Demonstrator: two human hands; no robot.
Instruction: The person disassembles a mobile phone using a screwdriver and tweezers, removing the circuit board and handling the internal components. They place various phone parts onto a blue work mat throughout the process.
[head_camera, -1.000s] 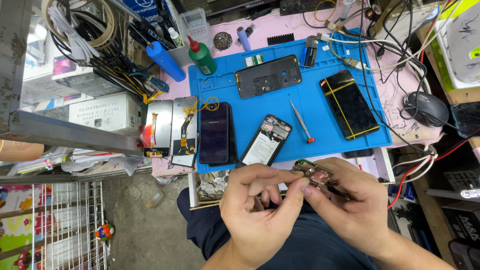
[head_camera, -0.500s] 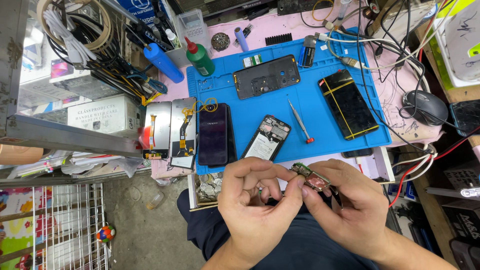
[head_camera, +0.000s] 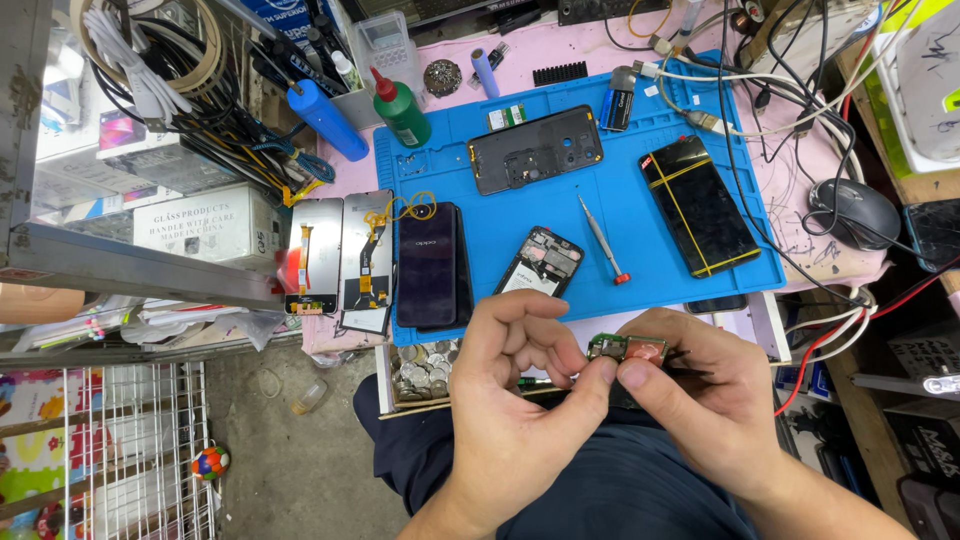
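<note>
A: What are the hands gripping?

B: The left hand (head_camera: 520, 400) and the right hand (head_camera: 715, 400) are pinching a small green circuit board (head_camera: 627, 348) between thumbs and fingertips, closed tightly on it, above the lap and just in front of the blue mat (head_camera: 640, 230).

A: What is lying on the mat?

B: A screwdriver (head_camera: 603, 238) is lying between an opened phone (head_camera: 539, 263) and a black phone with yellow bands (head_camera: 699, 205). A coin tray (head_camera: 425, 365) is sitting beside the left hand.
</note>
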